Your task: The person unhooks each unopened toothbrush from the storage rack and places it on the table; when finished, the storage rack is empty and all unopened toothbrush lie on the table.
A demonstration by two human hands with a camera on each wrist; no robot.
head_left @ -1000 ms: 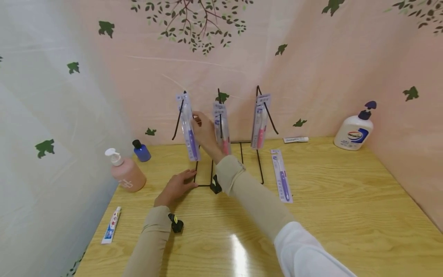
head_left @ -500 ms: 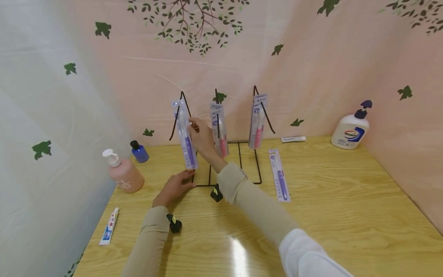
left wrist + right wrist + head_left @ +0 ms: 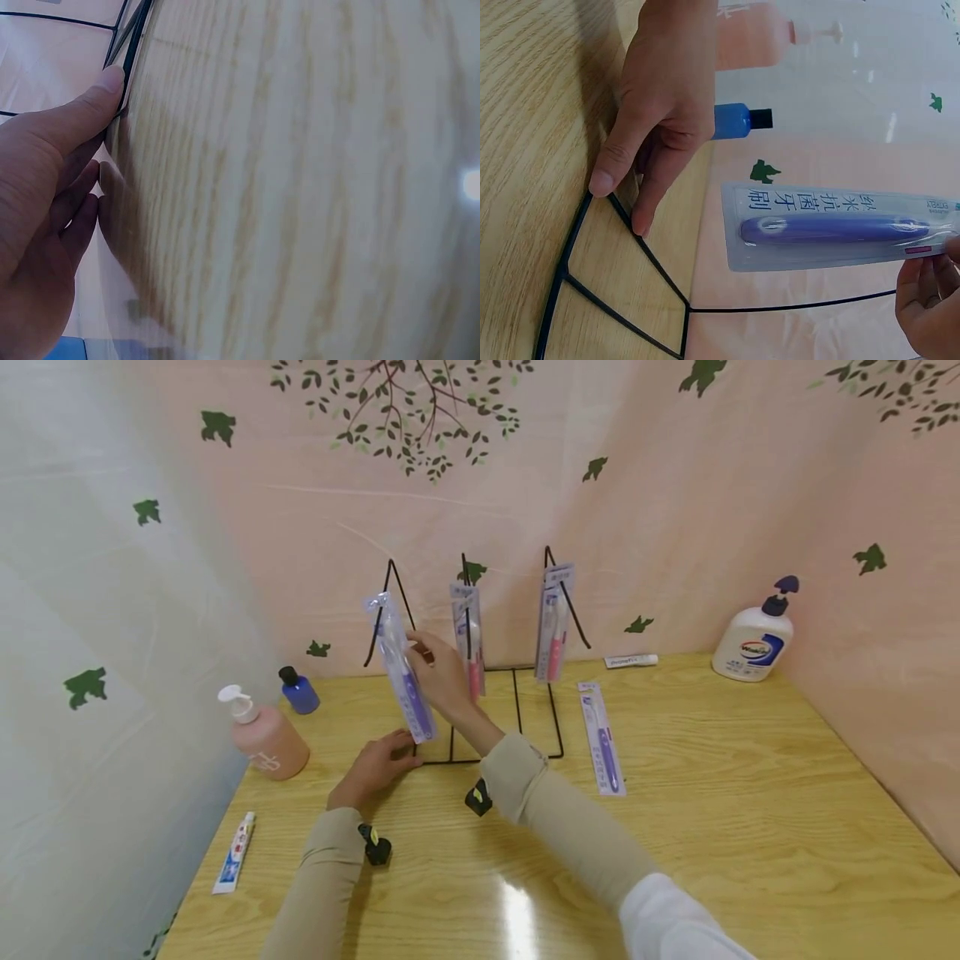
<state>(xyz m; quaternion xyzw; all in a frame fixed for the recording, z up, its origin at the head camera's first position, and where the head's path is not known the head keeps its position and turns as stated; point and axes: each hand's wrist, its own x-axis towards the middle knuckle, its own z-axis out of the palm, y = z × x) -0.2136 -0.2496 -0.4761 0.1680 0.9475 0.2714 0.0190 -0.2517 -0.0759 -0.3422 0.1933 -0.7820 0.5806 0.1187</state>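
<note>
So, right hand fingers pinch purple toothbrush pack mid-frame, tilted beside rack; left hand fingers relaxed, pressing rack base on bench.

You see a glossy, light wood-grain counter with a glare patch at lower centre. The rack is thin black wire. The toothbrush pack is shiny clear plastic over printed card.

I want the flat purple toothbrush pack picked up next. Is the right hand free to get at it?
Probably not yet: the right hand grips another toothbrush pack. The flat pack itself lies uncovered on the table.
</note>
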